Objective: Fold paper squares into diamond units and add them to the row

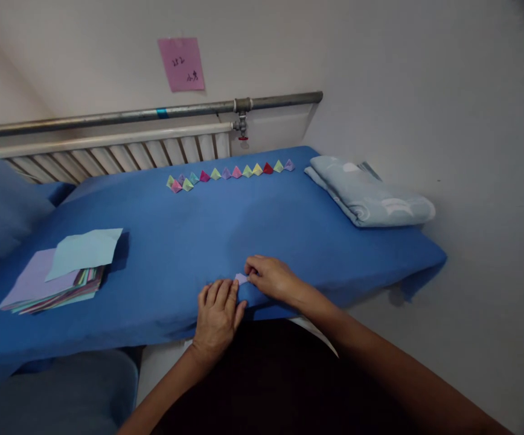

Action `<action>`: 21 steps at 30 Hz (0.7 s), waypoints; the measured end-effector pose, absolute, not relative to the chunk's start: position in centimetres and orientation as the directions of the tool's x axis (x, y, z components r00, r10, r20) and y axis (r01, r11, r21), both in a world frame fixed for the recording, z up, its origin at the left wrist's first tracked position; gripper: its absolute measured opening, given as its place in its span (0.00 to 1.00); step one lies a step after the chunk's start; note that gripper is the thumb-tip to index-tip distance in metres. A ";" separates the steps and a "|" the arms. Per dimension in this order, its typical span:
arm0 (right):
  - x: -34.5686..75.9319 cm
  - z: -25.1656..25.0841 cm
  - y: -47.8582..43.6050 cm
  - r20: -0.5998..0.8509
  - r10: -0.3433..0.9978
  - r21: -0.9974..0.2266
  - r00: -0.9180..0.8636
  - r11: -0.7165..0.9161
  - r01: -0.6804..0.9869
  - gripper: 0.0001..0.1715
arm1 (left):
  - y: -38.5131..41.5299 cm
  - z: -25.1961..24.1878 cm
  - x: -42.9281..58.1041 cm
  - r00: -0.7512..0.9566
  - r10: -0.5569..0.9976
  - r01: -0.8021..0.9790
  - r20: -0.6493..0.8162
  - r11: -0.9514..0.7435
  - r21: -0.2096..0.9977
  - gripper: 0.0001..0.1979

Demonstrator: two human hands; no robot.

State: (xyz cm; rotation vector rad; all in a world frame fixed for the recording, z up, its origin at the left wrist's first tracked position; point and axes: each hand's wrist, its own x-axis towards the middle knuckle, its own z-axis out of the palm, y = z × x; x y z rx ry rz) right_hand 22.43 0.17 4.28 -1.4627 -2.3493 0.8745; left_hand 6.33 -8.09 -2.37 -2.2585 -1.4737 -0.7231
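Dark clothing (244, 386) fills the near edge, just this side of the small lilac paper, which lies on a blue cloth (175, 241) between the person's two hands. To the paper's left, the left hand (218, 314) rests palm down with fingers extended, a fingertip at the paper's edge. To its right, the right hand (268, 278) is curled, thumb and finger pinching the tip of the lilac paper (241, 278). Well to the left of that paper sits a stack of coloured sheets (40, 275), topped by a loose pale blue sheet (85, 251). Beyond it runs a row of small folded papers (237, 173) in several colours; beyond and right lies a folded pale blue blanket (375, 196). Farther past it are a radiator (153, 154) and a metal pipe (189, 110). Above these, a pink note (181, 64) bears handwritten "252" and two characters, the first "小", the second unclear.
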 end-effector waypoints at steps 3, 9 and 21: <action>22.6 4.0 0.0 -0.088 0.881 -0.609 -0.466 0.322 0.725 0.09 | -8.1 -2.3 6.5 0.305 0.751 0.926 0.585 -0.377 0.001 0.17; 22.8 3.6 0.2 -0.085 0.882 -0.616 -0.463 0.319 0.720 0.05 | -7.8 -1.8 7.4 0.325 0.770 0.925 0.549 -0.381 -0.013 0.19; 22.5 2.9 -1.1 0.011 0.910 -0.631 -0.414 0.327 0.704 0.12 | -7.1 -1.5 6.2 0.265 0.809 0.868 0.524 -0.437 0.235 0.15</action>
